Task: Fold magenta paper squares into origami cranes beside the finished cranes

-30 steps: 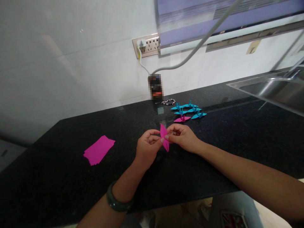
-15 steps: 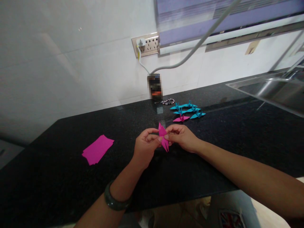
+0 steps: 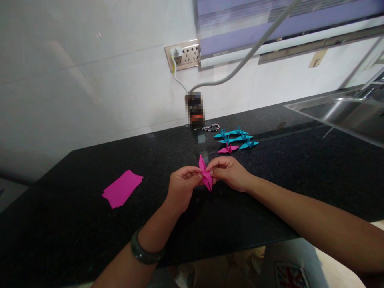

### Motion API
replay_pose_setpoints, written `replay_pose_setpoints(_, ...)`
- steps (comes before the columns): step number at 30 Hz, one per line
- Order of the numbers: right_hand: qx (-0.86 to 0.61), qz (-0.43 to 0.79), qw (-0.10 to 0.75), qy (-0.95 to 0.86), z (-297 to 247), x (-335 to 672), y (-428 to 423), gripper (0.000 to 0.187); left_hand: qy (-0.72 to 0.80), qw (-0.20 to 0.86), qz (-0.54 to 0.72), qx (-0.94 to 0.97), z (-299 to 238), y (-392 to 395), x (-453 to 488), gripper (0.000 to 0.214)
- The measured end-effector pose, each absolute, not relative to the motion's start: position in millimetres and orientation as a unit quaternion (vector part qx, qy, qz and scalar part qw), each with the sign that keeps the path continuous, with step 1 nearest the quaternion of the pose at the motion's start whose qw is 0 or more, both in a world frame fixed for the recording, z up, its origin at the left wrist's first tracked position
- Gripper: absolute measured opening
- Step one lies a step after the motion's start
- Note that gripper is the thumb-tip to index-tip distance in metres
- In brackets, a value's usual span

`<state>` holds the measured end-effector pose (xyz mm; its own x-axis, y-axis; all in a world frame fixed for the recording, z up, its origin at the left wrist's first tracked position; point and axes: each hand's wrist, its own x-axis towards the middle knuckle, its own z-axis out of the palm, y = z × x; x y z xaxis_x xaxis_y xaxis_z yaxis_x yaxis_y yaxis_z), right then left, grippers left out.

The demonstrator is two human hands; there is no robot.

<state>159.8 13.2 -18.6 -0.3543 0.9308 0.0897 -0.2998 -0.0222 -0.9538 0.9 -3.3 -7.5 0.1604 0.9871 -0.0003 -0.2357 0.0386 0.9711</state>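
A folded pink paper piece (image 3: 205,175), a narrow diamond shape, is held upright just above the black countertop (image 3: 75,224). My left hand (image 3: 181,187) pinches its left side with thumb and fingertips. My right hand (image 3: 228,172) pinches its right side, fingers curled. Both hands meet at the paper's middle. A dark bangle (image 3: 143,251) sits on my left wrist.
A stack of pink paper sheets (image 3: 121,188) lies to the left. Several blue paper cranes (image 3: 237,138) and one pink crane (image 3: 228,149) sit behind my hands, beside a bead bracelet (image 3: 211,128). A blurred dark object (image 3: 194,109) stands by the wall. A steel sink (image 3: 345,110) lies far right.
Both hands keep their pinch on the pink paper and have shifted slightly left; the fingertips have drawn closer together at its middle.
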Motion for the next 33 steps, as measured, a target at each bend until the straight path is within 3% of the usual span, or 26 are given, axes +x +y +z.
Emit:
replay_pose_setpoints(10,-0.313,0.599,0.470,-0.568,-11.0,162.7,12.6,0.005,0.404,0.624,0.487,0.458,-0.5,-5.1,1.2,0.014)
replay_pose_setpoints(16,-0.299,0.529,0.469,-0.641,-12.8,164.7,14.8,0.006,0.411,0.597,0.496,0.478,-2.9,-3.2,1.0,0.038)
replay_pose_setpoints(19,-0.300,0.552,0.463,-0.626,-11.8,163.7,13.7,0.012,0.419,0.578,0.505,0.485,-4.3,-1.8,0.1,0.045)
replay_pose_setpoints(24,-0.359,0.579,0.437,-0.587,-9.5,161.1,12.7,0.029,0.432,0.536,0.526,0.498,-1.7,-1.5,1.0,0.043)
replay_pose_setpoints(27,-0.371,0.580,0.401,-0.605,-11.5,160.4,13.2,0.030,0.436,0.525,0.523,0.510,-1.4,-1.8,1.5,0.039)
replay_pose_setpoints(33,-0.373,0.581,0.422,-0.588,-13.5,160.4,14.1,0.028,0.444,0.540,0.491,0.519,-3.2,-2.3,1.2,0.026)
